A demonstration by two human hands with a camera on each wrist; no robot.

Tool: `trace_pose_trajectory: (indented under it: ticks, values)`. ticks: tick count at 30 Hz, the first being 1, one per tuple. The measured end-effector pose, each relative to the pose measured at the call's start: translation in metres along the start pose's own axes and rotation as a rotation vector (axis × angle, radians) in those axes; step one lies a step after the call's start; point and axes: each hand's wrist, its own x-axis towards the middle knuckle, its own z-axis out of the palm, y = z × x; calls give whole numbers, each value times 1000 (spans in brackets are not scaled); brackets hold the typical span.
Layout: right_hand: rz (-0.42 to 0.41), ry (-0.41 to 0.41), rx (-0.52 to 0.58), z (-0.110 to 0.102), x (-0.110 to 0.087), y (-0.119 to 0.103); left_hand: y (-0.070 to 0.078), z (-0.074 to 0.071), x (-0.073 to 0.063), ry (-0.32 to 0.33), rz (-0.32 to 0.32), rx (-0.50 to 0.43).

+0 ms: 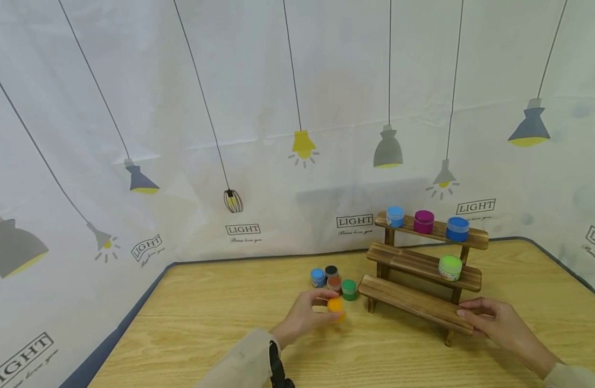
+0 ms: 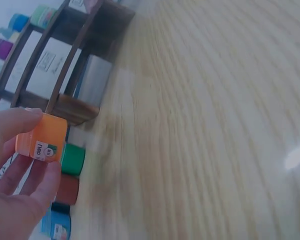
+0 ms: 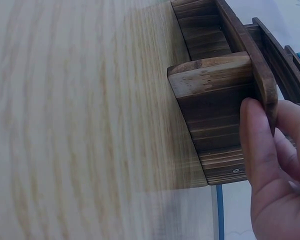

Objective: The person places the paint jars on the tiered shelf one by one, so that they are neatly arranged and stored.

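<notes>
My left hand (image 1: 304,318) pinches a small orange paint jar (image 2: 44,137) between thumb and fingers, a printed label facing the wrist camera. My right hand (image 1: 501,326) grips the right end of the lowest step of a three-step wooden shelf (image 1: 414,304); in the right wrist view the thumb lies against one face of that board. Just beyond the orange jar, a green jar (image 1: 348,289), a brown jar (image 1: 333,284), a blue jar (image 1: 318,277) and a black jar (image 1: 331,271) are grouped on the table.
On the shelf's top step sit a light blue jar (image 1: 395,216), a magenta jar (image 1: 423,221) and a darker blue jar (image 1: 457,229). A lime green jar (image 1: 450,268) stands at the right of the middle step. A lamp-printed white curtain (image 1: 258,161) hangs behind the wooden table (image 1: 205,323).
</notes>
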Motion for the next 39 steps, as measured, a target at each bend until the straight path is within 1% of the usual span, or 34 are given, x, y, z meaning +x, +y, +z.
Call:
trace_pose_trajectory:
  ticks: [7, 9, 11, 15, 19, 21, 24, 26, 28, 30, 33, 35, 39]
  values:
    - [9, -5, 8, 0, 0, -1, 16, 15, 5, -7, 94, 17]
    - [5, -7, 7, 0, 0, 0, 21, 20, 8, -3, 105, 10]
    - [-4, -4, 3, -1, 0, 0, 26, 26, 12, 5, 100, -15]
    - [-21, 5, 1, -3, 0, 0, 39, 44, 21, 30, 63, -91]
    - [-17, 2, 9, -5, 0, -1, 54, 62, 26, 40, 52, -149]
    - [-13, -1, 10, -5, 0, -1, 60, 69, 28, 37, 50, -181]
    - [-3, -3, 6, -5, 1, -1, 69, 76, 33, 45, 67, -173]
    - [0, -3, 1, -5, 1, 0, 75, 79, 38, 47, 102, -161]
    - [2, 0, -4, -4, 1, 0, 80, 80, 43, 59, 146, -107]
    - [6, -1, -4, -4, 0, 1, 84, 82, 47, 60, 174, -80]
    - [9, -3, -9, -3, 0, 2, 91, 83, 53, 79, 183, -9]
    - [10, -5, -11, -2, 0, 3, 95, 84, 57, 83, 187, 20]
    - [-3, 3, -20, -1, 0, 2, 102, 85, 65, 86, 215, 56]
